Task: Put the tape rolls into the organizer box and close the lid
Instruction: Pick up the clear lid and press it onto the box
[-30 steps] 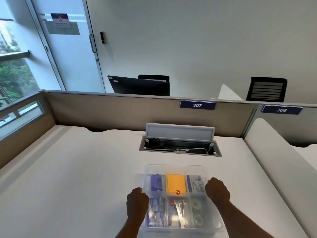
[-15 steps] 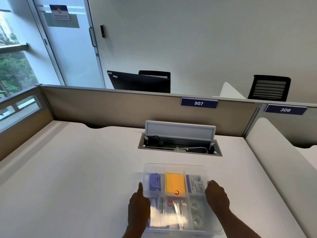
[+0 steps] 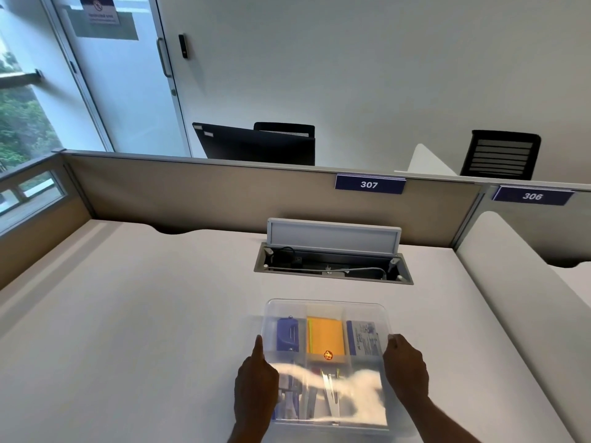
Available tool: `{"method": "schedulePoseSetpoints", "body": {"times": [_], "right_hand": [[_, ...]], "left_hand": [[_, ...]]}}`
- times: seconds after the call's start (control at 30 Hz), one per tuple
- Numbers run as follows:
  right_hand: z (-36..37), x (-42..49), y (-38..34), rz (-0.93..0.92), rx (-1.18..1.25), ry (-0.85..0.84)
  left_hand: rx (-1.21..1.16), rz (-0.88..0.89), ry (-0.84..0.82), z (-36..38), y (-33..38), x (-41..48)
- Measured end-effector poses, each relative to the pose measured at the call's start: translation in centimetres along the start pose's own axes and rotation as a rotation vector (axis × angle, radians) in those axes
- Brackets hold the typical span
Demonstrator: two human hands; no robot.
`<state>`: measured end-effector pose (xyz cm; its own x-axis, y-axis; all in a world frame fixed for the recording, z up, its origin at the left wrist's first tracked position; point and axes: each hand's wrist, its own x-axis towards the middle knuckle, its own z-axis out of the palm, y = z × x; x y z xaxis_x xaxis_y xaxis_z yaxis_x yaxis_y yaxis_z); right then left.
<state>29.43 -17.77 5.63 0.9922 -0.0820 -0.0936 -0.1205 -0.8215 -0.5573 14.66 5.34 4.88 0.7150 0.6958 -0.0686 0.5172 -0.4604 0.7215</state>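
Observation:
The clear organizer box [image 3: 324,304] lies on the white desk in front of me with its transparent lid [image 3: 367,314] flat on top. Through the lid I see a blue item [image 3: 287,334], an orange pad [image 3: 324,334] and a printed packet [image 3: 364,338] in the far compartments. White glare [image 3: 358,385] covers the near right compartments, so no tape rolls show. My left hand [image 3: 256,382] lies against the box's left edge with its forefinger stretched forward. My right hand [image 3: 406,367] cups the right edge.
An open cable hatch [image 3: 332,266] with a raised flap is sunk into the desk just behind the box. Beige partitions [image 3: 224,193] close off the back and left. A white divider [image 3: 518,282] runs along the right side.
My left hand went from a fist to a forefinger stretched along the box's edge. Glare spread over the lid and now hides the tape rolls seen earlier in the near right compartment.

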Motion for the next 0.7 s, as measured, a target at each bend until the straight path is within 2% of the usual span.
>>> {"method": "schedulePoseSetpoints", "body": {"times": [0.13, 0.33, 0.57, 0.7], "right_hand": [[0.2, -0.2, 0.3, -0.031, -0.012, 0.076], [0.1, 0.2, 0.5, -0.038, 0.074, 0.056], [-0.1, 0.7, -0.5, -0.047, 0.038, 0.073], [-0.8, 2.0, -2.3, -0.031, 0.071, 0.158]], "left_hand": [[0.015, 0.005, -0.001, -0.2, 0.2, -0.2], [0.025, -0.009, 0.03, -0.4, 0.7, -0.3], [-0.021, -0.123, 0.037, -1.3, 1.3, 0.5], [-0.128, -0.18, 0.077, -2.0, 2.8, 3.2]]}}
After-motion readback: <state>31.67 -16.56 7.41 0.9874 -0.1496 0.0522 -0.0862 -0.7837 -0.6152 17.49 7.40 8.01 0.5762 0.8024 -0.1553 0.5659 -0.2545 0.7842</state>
